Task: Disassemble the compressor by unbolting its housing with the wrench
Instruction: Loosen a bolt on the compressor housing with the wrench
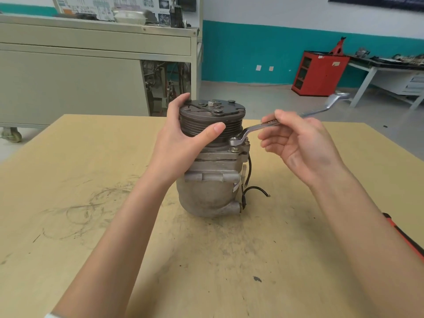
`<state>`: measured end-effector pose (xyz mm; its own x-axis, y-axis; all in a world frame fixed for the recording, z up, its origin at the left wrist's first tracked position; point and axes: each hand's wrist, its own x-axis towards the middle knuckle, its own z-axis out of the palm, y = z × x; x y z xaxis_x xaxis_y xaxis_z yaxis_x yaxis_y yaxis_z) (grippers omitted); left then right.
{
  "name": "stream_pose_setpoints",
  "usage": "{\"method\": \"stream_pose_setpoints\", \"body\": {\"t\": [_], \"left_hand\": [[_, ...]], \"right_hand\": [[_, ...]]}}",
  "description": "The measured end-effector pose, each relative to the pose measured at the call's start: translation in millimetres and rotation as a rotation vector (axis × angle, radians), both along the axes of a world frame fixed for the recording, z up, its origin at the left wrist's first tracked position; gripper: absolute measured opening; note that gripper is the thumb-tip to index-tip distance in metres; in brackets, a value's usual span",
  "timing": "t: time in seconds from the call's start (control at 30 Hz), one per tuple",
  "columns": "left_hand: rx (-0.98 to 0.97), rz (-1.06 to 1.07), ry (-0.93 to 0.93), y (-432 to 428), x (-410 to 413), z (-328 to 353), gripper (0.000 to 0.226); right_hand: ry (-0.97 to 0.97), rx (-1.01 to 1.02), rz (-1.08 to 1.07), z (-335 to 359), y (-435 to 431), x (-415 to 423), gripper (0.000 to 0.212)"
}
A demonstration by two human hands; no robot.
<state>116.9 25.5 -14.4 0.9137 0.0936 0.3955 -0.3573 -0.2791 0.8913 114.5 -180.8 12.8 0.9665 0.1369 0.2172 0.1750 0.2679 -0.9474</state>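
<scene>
Steadying the compressor [211, 189] upright in the middle of the scuffed table [91, 203], my left hand [183, 138] wraps its grooved pulley [211, 121], thumb across the front, fingers round the back. My right hand [302, 143] curls its fingers round the wrench [270, 123], ring end seated on a housing bolt [234, 143] just below the pulley.

Grey compressor [207, 180], silver wrench [263, 125]
</scene>
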Motion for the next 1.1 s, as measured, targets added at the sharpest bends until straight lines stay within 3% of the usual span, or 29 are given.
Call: {"method": "stream_pose_setpoints", "body": {"t": [0.13,0.3,0.43,0.57,0.7,0.83,0.93,1.1], "left_hand": [[0.0,-0.003,-0.003,0,0,-1,0.082],[-0.003,-0.001,0.0,0,-1,0,0.083],[-0.002,0.009,-0.006,0,-1,-1,0.079],[-0.001,0.008,-0.006,-1,-1,0,0.078],[-0.002,0.0,-0.001,-1,-1,0,0.078],[-0.002,-0.005,0.004,-1,-2,1,0.078],[-0.002,-0.004,0.006,-1,-2,1,0.079],[0.002,-0.001,0.009,-2,-2,2,0.078]], "right_hand": [[-0.242,-0.091,-0.202,-17,7,-32,0.022],[-0.326,-0.056,-0.354,-33,22,-46,0.017],[-0.047,0.09,-0.223,-26,16,-20,0.025],[0.254,-0.04,0.066,-4,12,32,0.028],[0.299,-0.093,0.314,-5,7,52,0.015],[0.254,0.171,0.222,-6,3,39,0.022],[0.129,0.27,-0.047,-5,1,13,0.028],[-0.451,-0.073,-0.398,-15,14,-35,0.017]]}}
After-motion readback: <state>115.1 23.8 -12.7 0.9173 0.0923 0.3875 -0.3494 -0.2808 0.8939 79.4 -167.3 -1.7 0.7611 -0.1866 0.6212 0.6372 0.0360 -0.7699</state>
